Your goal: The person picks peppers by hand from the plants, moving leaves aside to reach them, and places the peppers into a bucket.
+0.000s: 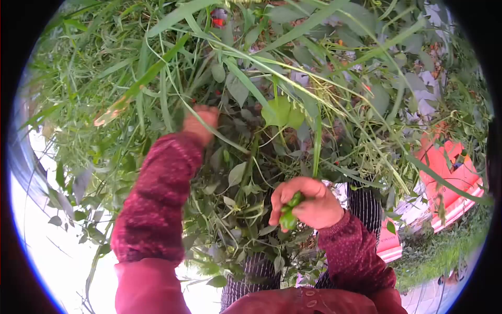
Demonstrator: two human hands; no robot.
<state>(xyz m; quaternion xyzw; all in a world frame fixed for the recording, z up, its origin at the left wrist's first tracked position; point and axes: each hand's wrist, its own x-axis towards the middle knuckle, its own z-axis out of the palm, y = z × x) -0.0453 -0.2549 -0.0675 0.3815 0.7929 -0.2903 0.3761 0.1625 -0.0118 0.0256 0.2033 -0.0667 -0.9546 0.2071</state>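
Green peppers [289,213] sit in the curled fingers of my right hand [309,201], low in front of my body. Their exact number is partly covered by the fingers. My left hand [201,121] reaches forward among the leaves of a bushy plant [237,174]. Leaves and shade cover its fingertips, so I cannot make out whether it grips anything. Small red spots, perhaps ripe peppers, show near that hand and further up, where a bright red one [218,22] stands out.
Long grass blades [293,78] cross in front of the plants. At the right lies a red-and-white printed bag or sack [451,175], with another red piece [388,242] nearer my leg. My legs in striped trousers [252,280] stand among the foliage.
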